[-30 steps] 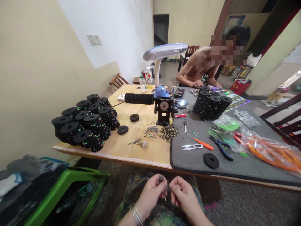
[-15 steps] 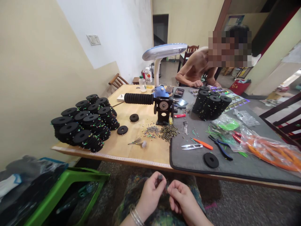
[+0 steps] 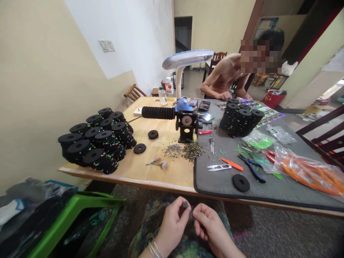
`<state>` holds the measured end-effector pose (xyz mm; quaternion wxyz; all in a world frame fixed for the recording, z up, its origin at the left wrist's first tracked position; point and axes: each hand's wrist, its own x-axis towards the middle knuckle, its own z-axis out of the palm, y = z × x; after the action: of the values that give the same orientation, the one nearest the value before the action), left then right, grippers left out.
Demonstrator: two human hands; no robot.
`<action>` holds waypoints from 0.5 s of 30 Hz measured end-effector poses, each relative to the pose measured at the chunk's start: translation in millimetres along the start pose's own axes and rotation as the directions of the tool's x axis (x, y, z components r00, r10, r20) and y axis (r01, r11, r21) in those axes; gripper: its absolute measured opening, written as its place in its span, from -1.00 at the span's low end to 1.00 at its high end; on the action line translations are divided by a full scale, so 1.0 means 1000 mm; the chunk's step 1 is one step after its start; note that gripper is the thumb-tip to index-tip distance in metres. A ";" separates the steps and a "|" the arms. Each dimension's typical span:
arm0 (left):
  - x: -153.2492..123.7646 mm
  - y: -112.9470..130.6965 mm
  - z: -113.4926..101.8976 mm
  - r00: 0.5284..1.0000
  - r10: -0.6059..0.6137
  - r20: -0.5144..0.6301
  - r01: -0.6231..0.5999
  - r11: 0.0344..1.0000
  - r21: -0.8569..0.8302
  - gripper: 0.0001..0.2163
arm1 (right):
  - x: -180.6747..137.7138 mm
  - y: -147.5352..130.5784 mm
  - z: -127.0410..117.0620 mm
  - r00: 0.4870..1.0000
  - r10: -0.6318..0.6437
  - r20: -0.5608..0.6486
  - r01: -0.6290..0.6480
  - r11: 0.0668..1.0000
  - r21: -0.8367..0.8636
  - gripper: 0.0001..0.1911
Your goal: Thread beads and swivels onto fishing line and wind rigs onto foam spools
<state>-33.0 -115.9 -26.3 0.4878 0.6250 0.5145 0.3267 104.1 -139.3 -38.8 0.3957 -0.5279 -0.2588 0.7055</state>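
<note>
Over the lap, below the table's front edge, my left hand (image 3: 174, 221) is closed in a pinch with a small dark grey piece (image 3: 185, 204) at its fingertips. Its exact kind is too small to tell. Close beside it, my right hand (image 3: 209, 223) has thumb and forefinger pressed together; anything between them is too fine to make out. Nearest on the table are a black foam ring (image 3: 241, 182), thread snips (image 3: 219, 167) and a bunch of fine pale fibres (image 3: 158, 163).
Black foam spools (image 3: 94, 138) stand stacked at the left, more (image 3: 240, 118) at the right. A winding device (image 3: 187, 125) stands by a desk lamp (image 3: 182, 104). Small beads (image 3: 192, 151), blue-handled pliers (image 3: 252, 168) and bagged orange tubing (image 3: 309, 173) lie about. Another person (image 3: 225, 77) sits opposite.
My hands have shifted only slightly, the right fingertips a little nearer to the left ones. The grey piece stays in my left fingers. The things on the table are unmoved.
</note>
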 end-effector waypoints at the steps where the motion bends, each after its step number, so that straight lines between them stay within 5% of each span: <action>1: 0.000 0.001 0.000 1.000 0.013 0.003 -0.013 1.000 0.019 -0.86 | 0.001 0.001 -0.001 1.000 -0.016 -0.004 0.016 1.000 -0.013 -0.53; 15: -0.004 0.000 0.001 0.997 0.053 0.055 -0.058 0.994 0.093 -0.88 | 0.007 0.000 -0.006 0.987 -0.121 -0.104 0.117 0.992 -0.035 -0.46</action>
<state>-32.9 -119.7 -26.4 0.4618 0.6698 0.4988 0.2988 109.1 -133.7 -45.2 0.4426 -0.5540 -0.2786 0.6477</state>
